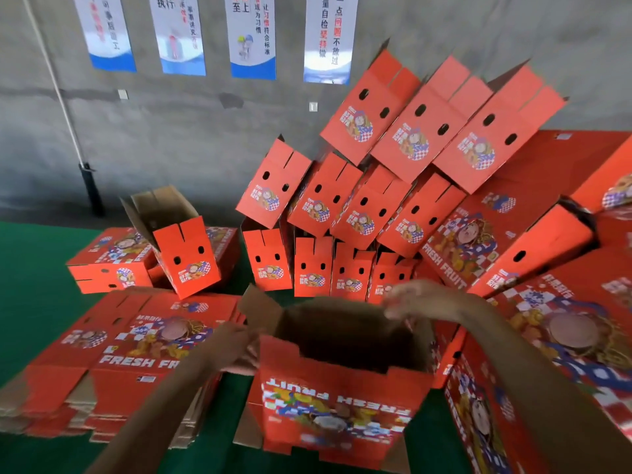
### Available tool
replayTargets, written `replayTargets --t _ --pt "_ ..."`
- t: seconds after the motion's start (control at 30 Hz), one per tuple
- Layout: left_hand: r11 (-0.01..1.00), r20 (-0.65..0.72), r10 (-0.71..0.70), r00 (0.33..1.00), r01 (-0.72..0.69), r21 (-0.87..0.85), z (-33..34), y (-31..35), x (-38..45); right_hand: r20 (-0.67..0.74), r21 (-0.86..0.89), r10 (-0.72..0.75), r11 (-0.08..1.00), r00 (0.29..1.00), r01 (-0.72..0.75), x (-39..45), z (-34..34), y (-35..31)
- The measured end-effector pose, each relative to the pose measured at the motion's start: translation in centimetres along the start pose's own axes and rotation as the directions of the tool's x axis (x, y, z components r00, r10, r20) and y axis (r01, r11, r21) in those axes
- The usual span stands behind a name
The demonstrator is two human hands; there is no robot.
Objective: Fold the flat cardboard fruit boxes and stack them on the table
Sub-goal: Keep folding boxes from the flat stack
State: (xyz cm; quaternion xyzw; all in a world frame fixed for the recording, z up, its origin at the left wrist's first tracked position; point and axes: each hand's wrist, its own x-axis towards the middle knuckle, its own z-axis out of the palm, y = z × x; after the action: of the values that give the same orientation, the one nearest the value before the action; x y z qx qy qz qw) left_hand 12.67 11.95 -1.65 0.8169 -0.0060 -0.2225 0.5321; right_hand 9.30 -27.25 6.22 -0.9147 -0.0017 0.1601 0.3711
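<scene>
Green covering on the table [41,302] shows between heaps of red cardboard, under a grey concrete wall hung with posters [253,39].

Nearest, an opened-up fruit box [342,398] stands in the middle with its printed "FRESH FRUIT" panel upside down toward the viewer and its brown inside open to the top. The left hand [236,347] is at the box's left edge, its fingers closed on the brown flap there. The right hand [410,299] is at the far right rim, fingers curled over the edge; it is blurred, so how firmly it grips I cannot tell.

Judging by this, the step in hand is forming this box: it is squared up, but its flaps are still loose. The next move calls for folding the flaps in and locking them, then lifting the box onto the pile.

Left of the box lies a stack of flat blanks [113,364]; another printed sheet [564,354] lies at the right. Farther back, folded boxes [393,186] are piled in leaning rows against the wall.
</scene>
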Motion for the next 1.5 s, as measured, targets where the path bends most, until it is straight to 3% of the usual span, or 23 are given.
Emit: replayTargets --t 0.07,0.13,0.23,0.3,0.37,0.43,0.57,0.63,0.73,0.8,0.97,1.1,1.17,1.23,1.3,1.33,1.4,1.5 --pt "0.976 -0.015 -0.059 0.998 0.054 -0.21 0.6 -1.4 0.0 -0.021 -0.175 0.181 0.968 0.983 -0.182 0.5 1.1 3.1" --pt "0.975 -0.144 -0.06 0.988 0.027 -0.221 1.2 -2.1 0.7 -0.227 -0.28 0.198 0.924 0.954 -0.259 1.0 2.3 4.9" --pt "0.979 -0.426 0.056 0.903 -0.134 -0.154 2.6 -2.2 1.4 -0.482 -0.263 0.129 0.922 0.867 -0.283 1.1 3.8 5.2" --pt "0.96 -0.483 0.178 0.857 -0.26 -0.107 3.8 -2.5 1.1 -0.625 -0.163 0.126 0.944 0.77 -0.287 0.8 5.1 4.8" --pt "0.956 -0.524 0.258 0.811 -0.292 0.018 4.4 -2.9 1.7 -0.678 0.011 0.119 0.988 0.725 -0.151 0.3 6.2 4.3" --pt "0.948 -0.575 0.312 0.756 -0.29 0.133 5.1 -2.6 1.9 -0.641 0.215 0.127 0.976 0.757 0.018 -0.4 7.0 3.9" --pt "0.928 -0.655 0.288 0.699 -0.374 0.009 7.2 -2.0 1.6 -0.574 0.415 0.089 0.889 0.814 0.195 -0.9 7.9 3.1" --pt "0.917 -0.593 0.331 0.734 -0.398 0.018 8.3 -2.4 1.6 -0.542 0.511 0.089 0.824 0.836 0.243 -0.8 8.6 2.6" --pt "0.915 -0.493 0.402 0.771 -0.32 0.247 8.5 -3.1 2.0 -0.567 0.529 0.069 0.794 0.821 0.298 -0.6 9.6 2.8" --pt "0.913 -0.473 0.4 0.785 -0.292 0.287 8.0 -3.0 2.4 -0.556 0.565 0.066 0.761 0.829 0.319 -0.5 9.6 3.0" --pt "0.898 -0.456 0.417 0.786 -0.276 0.344 7.0 -3.7 2.9 -0.568 0.548 0.134 0.798 0.812 0.251 0.1 7.7 4.6" --pt "0.887 -0.468 0.416 0.78 -0.235 0.397 7.1 -4.3 3.1 -0.43 0.706 0.184 0.679 0.884 0.201 0.2 6.9 5.2" --pt "0.835 -0.447 0.502 0.741 -0.278 0.475 7.9 -3.9 3.1 -0.428 0.571 0.082 0.797 0.9 0.198 0.0 8.7 4.5" --pt "0.77 -0.396 0.599 0.696 -0.366 0.523 8.3 -3.3 3.0 -0.512 0.22 -0.119 0.939 0.851 0.264 -0.3 11.1 4.4" --pt "0.619 -0.204 0.738 0.643 -0.525 0.584 8.2 -3.1 3.2 -0.564 -0.157 -0.324 0.945 0.759 0.287 0.0 13.1 4.9" --pt "0.533 -0.088 0.784 0.615 -0.594 0.602 7.9 -3.1 3.2 -0.569 -0.263 -0.371 0.928 0.734 0.265 0.3 13.8 5.0" --pt "0.465 0.049 0.782 0.622 -0.633 0.619 7.5 -2.8 3.1 -0.619 -0.228 -0.32 0.947 0.717 0.226 0.6 14.2 5.1" --pt "0.488 0.046 0.759 0.65 -0.614 0.62 7.6 -3.0 3.4 -0.635 -0.025 -0.169 0.98 0.754 0.199 0.8 14.4 5.4"
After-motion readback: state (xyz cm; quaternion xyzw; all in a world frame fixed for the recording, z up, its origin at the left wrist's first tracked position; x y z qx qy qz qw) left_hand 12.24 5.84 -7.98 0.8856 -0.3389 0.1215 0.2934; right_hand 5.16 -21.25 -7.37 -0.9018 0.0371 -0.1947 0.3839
